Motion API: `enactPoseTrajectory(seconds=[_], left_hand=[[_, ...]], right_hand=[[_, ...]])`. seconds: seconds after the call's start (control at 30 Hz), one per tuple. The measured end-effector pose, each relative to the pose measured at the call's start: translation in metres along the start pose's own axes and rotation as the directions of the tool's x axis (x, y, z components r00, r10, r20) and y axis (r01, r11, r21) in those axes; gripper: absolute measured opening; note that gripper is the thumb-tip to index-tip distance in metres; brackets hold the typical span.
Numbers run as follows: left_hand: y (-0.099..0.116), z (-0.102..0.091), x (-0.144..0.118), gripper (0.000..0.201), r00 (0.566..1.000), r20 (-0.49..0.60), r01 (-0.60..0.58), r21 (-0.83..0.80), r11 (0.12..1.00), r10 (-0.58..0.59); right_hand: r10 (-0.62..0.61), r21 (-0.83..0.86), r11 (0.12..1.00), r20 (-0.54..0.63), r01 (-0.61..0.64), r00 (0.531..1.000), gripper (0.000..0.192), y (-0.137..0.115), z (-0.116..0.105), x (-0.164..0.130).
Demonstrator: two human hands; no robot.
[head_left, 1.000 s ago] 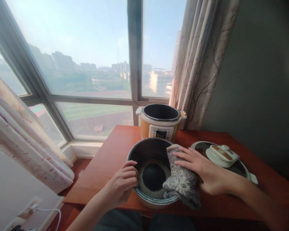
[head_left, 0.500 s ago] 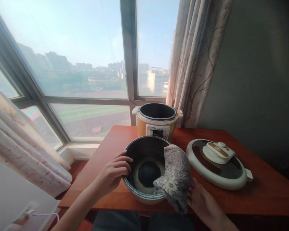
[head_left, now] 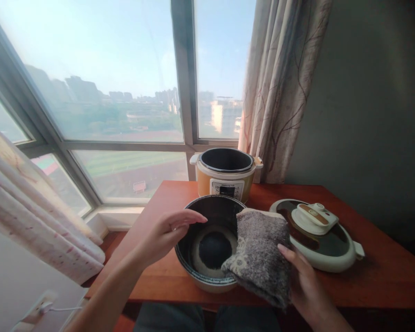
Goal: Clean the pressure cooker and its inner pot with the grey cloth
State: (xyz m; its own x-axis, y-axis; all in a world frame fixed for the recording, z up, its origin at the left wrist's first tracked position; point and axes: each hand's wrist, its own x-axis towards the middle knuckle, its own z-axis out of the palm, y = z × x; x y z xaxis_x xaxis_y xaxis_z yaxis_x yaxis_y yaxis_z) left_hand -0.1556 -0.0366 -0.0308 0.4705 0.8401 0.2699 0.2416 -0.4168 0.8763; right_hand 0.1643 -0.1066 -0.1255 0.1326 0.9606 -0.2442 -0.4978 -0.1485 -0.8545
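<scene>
A dark inner pot [head_left: 210, 244] stands on the red-brown table [head_left: 383, 276] near its front edge. My right hand [head_left: 302, 286] holds a grey folded cloth [head_left: 259, 256] from beneath, draped over the pot's right rim. My left hand [head_left: 168, 230] hovers just above the pot's left rim, fingers stretched out and holding nothing. Behind the pot sits the orange and white cooker body [head_left: 226, 174], with no lid on it.
The cooker's round lid [head_left: 318, 233] lies on the table to the right of the pot. A curtain [head_left: 280, 87] hangs behind the cooker, another curtain [head_left: 31, 207] at the left. A large window is ahead, a grey wall at the right. A wall socket [head_left: 38, 306] sits lower left.
My left hand has let go of the pot's left rim and lifted above it. My right hand went from on top of the cloth to under it and raised the cloth.
</scene>
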Motion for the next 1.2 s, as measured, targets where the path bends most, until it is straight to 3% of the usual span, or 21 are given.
enactPoseTrajectory(seconds=[0.17, 0.27, 0.37, 0.47, 0.57, 0.63, 0.7, 0.8, 0.9, 1.1, 1.2], left_hand=[[0.023, 0.049, 0.028, 0.038, 0.97, 0.173, 0.223, -0.355, 0.908, -0.171], [0.028, 0.064, 0.04, 0.048, 0.909, 0.261, 0.412, -0.469, 0.781, -0.324], [0.03, 0.069, 0.048, 0.052, 0.853, 0.376, 0.516, -0.505, 0.692, -0.362], [0.027, 0.069, 0.053, 0.061, 0.831, 0.439, 0.554, -0.602, 0.575, -0.341], [0.022, 0.065, 0.054, 0.063, 0.808, 0.439, 0.586, -0.674, 0.45, -0.394], [0.018, 0.063, 0.052, 0.052, 0.789, 0.412, 0.602, -0.666, 0.44, -0.457], [0.015, 0.061, 0.049, 0.045, 0.783, 0.384, 0.608, -0.636, 0.475, -0.489], [0.012, 0.059, 0.045, 0.053, 0.789, 0.361, 0.603, -0.615, 0.509, -0.498], [0.011, 0.057, 0.044, 0.052, 0.769, 0.344, 0.619, -0.611, 0.494, -0.538], [0.008, 0.044, 0.038, 0.048, 0.701, 0.245, 0.655, -0.593, 0.469, -0.67], [0.006, 0.04, 0.034, 0.049, 0.695, 0.192, 0.644, -0.595, 0.481, -0.693]], right_hand=[[-0.075, -0.076, 0.994, 0.042, 0.078, 0.996, 0.058, -0.039, 0.044, 0.004], [-0.081, -0.103, 0.99, 0.105, 0.092, 0.991, 0.055, -0.05, 0.068, 0.01], [-0.144, -0.142, 0.976, 0.137, 0.164, 0.98, 0.051, -0.051, 0.088, 0.016], [-0.228, -0.256, 0.925, 0.22, 0.282, 0.948, 0.046, -0.048, 0.105, 0.021], [-0.158, -0.302, 0.908, 0.394, 0.29, 0.906, 0.047, -0.05, 0.117, 0.028], [-0.076, -0.291, 0.926, 0.481, 0.241, 0.873, 0.051, -0.055, 0.121, 0.033], [-0.015, -0.269, 0.945, 0.53, 0.185, 0.848, 0.054, -0.062, 0.122, 0.038], [0.039, -0.243, 0.961, 0.596, 0.133, 0.802, 0.053, -0.073, 0.118, 0.043], [-0.027, -0.252, 0.941, 0.608, 0.226, 0.793, 0.046, -0.079, 0.11, 0.047], [-0.266, -0.392, 0.828, 0.354, 0.4, 0.897, 0.037, -0.063, 0.069, 0.059], [-0.366, -0.527, 0.73, 0.235, 0.434, 0.9, 0.031, -0.045, 0.045, 0.061]])
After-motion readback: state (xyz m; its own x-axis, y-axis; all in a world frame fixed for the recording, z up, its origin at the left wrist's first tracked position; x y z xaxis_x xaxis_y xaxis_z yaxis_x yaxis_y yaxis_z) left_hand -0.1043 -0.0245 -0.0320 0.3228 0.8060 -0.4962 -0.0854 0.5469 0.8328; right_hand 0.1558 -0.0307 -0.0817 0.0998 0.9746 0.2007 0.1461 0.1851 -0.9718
